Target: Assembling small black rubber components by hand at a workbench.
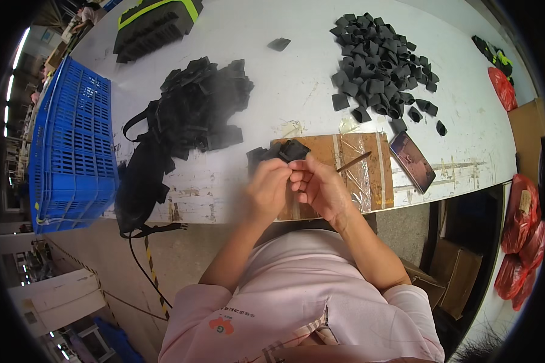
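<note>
Both hands meet above a brown cardboard sheet (327,148) at the table's near edge. My left hand (267,189), a little blurred, pinches at a small black piece (293,149) whose exact kind I cannot make out. My right hand (322,186) has its fingers curled in against the same piece from the other side. A thin dark pointed tool (354,161) sticks out beside the right hand over the cardboard; whether that hand holds it I cannot tell. Another dark flat piece (256,156) shows just beyond the left hand.
Left of the hands lies a heap of black strapped pieces (203,103), beside a blue plastic crate (75,145). Many small dark-grey loops (381,66) are piled at the far right. A phone (413,161) lies right of the cardboard. Red plastic bags (521,221) hang at the right.
</note>
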`<state>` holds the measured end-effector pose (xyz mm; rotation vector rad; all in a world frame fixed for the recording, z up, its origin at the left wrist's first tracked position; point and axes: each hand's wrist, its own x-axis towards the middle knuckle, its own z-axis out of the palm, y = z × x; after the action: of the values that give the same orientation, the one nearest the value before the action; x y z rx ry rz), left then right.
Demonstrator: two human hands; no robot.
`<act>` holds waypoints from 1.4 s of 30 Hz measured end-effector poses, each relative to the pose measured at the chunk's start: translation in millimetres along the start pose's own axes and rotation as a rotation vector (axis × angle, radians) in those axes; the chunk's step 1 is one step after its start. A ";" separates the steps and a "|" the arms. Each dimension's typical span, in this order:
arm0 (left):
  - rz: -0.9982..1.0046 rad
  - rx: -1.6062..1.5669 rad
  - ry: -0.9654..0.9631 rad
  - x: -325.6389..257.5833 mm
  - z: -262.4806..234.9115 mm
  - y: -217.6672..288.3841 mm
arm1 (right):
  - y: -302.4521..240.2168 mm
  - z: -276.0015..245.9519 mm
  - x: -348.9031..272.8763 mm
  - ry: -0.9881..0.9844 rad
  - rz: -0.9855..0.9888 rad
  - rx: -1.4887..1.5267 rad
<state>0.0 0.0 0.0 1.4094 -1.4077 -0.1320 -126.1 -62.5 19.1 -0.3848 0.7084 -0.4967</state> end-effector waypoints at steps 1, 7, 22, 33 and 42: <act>0.005 0.059 0.028 -2.0 3.8 -2.7 | -1.1 -0.6 -2.1 0.033 -0.008 -0.042; -0.334 0.015 0.022 19.2 1.1 -28.7 | 18.2 -8.5 2.5 0.129 -0.125 -0.371; -0.065 0.308 -0.472 28.6 29.1 -41.2 | 30.5 -26.0 -35.0 0.203 -0.457 -1.083; 0.304 0.607 -0.760 36.4 12.0 -31.8 | 29.6 -26.1 -37.5 0.129 -0.446 -1.176; 0.521 0.798 -0.817 38.7 22.5 -28.9 | 28.5 -31.8 -38.5 0.133 -0.482 -1.150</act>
<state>13.9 -50.9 -7.3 1.6192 -2.6707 0.2556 -164.8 -23.3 2.8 -1.6382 0.9929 -0.5270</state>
